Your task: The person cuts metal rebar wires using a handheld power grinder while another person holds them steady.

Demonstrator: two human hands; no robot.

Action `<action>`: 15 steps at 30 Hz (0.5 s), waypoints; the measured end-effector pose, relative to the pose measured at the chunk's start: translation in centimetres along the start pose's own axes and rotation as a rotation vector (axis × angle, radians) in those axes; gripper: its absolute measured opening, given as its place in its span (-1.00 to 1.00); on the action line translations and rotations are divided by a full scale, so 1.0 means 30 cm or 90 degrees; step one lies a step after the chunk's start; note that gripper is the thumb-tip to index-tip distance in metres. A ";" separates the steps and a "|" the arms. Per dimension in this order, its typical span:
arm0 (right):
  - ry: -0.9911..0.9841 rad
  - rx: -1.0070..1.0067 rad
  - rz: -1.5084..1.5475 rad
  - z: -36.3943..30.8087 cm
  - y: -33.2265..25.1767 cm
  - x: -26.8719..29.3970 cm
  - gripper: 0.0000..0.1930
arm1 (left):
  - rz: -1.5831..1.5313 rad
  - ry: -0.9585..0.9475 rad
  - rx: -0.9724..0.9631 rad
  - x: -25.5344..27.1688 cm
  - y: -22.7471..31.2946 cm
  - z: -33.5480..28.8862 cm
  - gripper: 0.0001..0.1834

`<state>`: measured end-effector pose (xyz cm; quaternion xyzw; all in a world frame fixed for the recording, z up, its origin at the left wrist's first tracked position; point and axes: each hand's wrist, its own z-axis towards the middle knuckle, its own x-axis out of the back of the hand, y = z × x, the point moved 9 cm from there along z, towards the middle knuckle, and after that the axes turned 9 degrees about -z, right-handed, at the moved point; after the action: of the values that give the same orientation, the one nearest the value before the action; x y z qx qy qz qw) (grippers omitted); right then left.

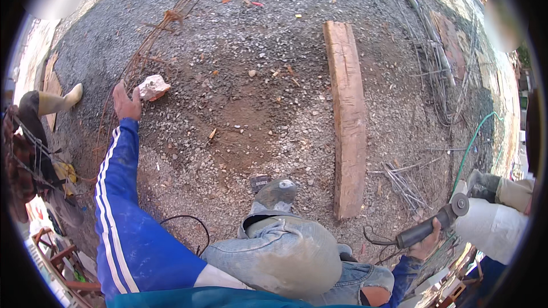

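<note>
Grinder [425, 229], dark and cylindrical with a round grey disc [460, 204], is sitting gripped in my right hand [427, 243] at lower right; whether my left hand [127, 104] is clasping rusty rods [171, 17], I'm not discerning.

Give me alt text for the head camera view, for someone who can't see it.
A person's right hand holds a black cylindrical angle grinder, while the left hand, fingers spread, is beside a rough white-and-reddish lump and thin rusty metal rods. A long brown wooden beam lies on grey gravel right of centre.
</note>
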<state>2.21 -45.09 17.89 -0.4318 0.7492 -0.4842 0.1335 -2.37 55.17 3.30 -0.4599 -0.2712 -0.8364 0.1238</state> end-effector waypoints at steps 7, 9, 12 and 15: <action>-0.080 -0.013 0.038 0.058 0.079 -0.052 -0.69 | -0.577 -0.669 -0.226 -0.131 1.429 -0.546 -0.33; -0.123 -0.059 0.064 0.058 0.121 -0.107 -0.68 | -0.746 -0.853 -0.287 -0.152 1.728 -0.788 -0.27; -0.165 -0.066 0.081 0.055 0.147 -0.134 -0.67 | -0.624 -0.955 -0.543 -0.076 2.086 -1.013 -0.19; -0.148 -0.039 0.086 0.037 0.132 -0.119 -0.67 | -0.637 -1.038 -0.577 -0.062 2.248 -1.149 -0.14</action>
<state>2.96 -42.39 13.23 -0.4377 0.7706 -0.3973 0.2384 5.22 -19.91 9.84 -0.7213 -0.0935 -0.2536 -0.6377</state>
